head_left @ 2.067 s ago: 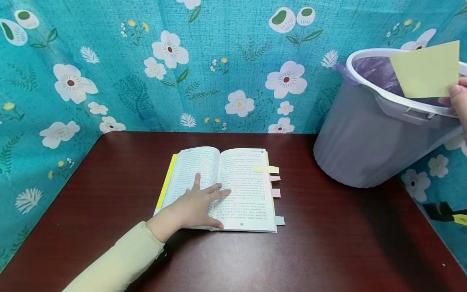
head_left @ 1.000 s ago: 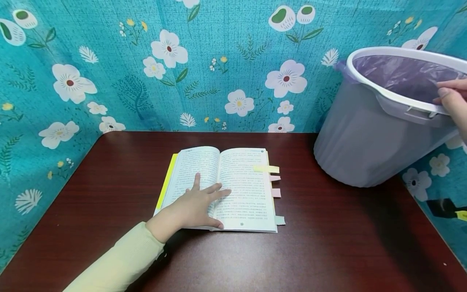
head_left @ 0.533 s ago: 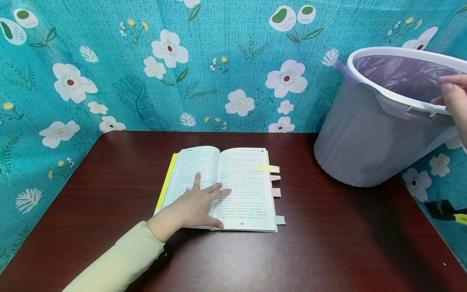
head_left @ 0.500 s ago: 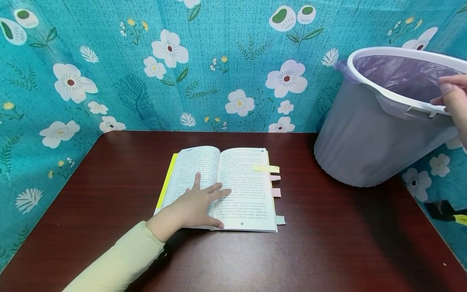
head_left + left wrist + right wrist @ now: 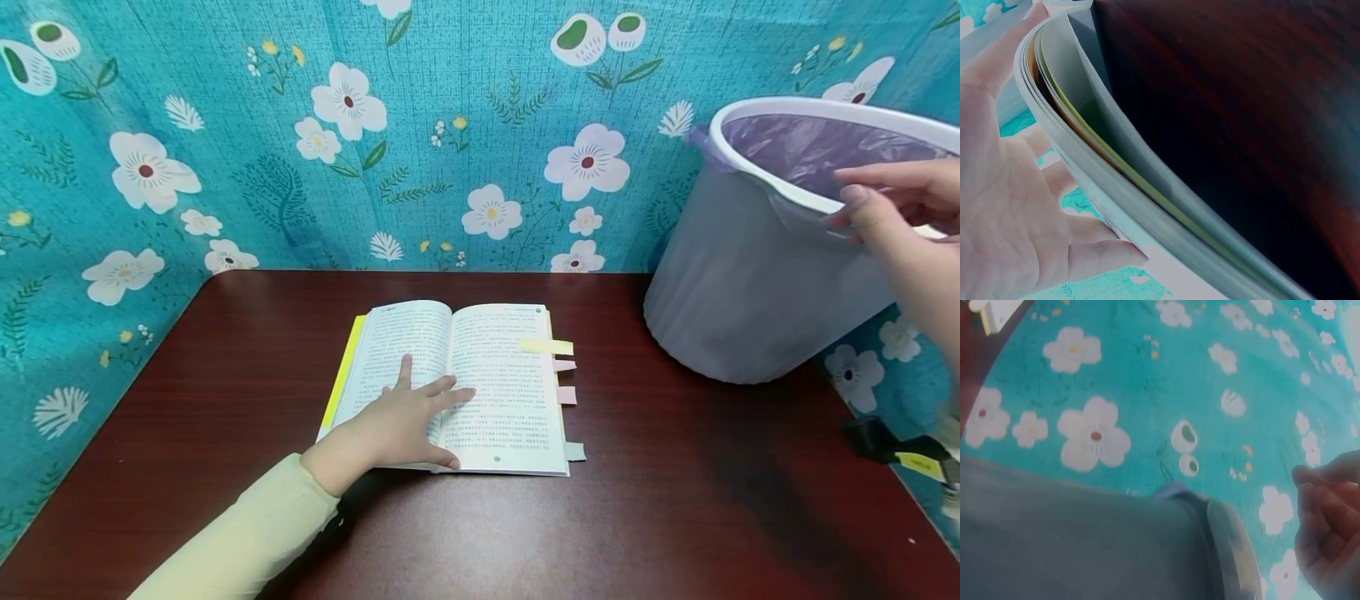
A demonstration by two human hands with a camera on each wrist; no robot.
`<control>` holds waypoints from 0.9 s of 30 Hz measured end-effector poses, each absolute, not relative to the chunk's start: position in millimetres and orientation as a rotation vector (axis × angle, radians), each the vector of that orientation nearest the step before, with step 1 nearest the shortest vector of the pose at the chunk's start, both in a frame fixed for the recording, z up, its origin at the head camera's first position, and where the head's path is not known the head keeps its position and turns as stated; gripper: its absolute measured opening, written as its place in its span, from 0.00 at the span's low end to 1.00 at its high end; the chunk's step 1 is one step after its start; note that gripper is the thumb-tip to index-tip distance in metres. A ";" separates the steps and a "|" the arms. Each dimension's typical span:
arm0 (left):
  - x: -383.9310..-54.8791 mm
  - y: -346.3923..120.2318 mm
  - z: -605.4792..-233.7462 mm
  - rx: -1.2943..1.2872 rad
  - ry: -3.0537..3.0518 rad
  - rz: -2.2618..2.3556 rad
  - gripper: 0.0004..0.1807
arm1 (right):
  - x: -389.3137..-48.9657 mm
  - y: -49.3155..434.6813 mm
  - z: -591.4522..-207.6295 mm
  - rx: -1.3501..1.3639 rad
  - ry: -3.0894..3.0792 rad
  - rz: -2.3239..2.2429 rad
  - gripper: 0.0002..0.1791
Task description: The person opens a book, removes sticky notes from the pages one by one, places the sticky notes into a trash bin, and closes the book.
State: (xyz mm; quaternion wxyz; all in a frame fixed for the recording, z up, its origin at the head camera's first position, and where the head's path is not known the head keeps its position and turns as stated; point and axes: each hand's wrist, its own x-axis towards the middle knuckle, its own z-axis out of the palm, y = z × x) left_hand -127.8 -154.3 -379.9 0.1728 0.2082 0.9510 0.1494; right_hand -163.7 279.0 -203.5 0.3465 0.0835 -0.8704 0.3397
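In the head view an open book point(image 5: 495, 375) lies on the dark table, colored tabs along its right edge. My left hand point(image 5: 397, 421) rests spread across its lower middle, fingers on both pages. The left wrist view shows the left palm point(image 5: 1010, 206) beside the bowed edge of the book pages point(image 5: 1116, 181). At the right, my right hand point(image 5: 907, 208) is in front of the rim of a gray trash bin point(image 5: 772, 292). Its fingers are loosely bent, with no paper seen between them. The right wrist view has the right hand point(image 5: 1332, 519) near the bin's rim point(image 5: 1232, 550).
The bin has a purple liner point(image 5: 817, 150) and stands at the table's back right. Behind is a teal flowered cloth point(image 5: 450, 125). A black and yellow strap-like item point(image 5: 900, 450) shows near the right wrist, at the table's right edge point(image 5: 918, 508).
A pale yellow paper was in the right hand over the bin; it is gone from view. The right hand has since moved left and toward me. The left hand and book stay put.
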 end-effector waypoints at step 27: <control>-128.4 -152.5 -381.5 0.578 2.701 0.404 0.50 | -190.6 200.3 -263.4 0.818 -2.204 0.907 0.13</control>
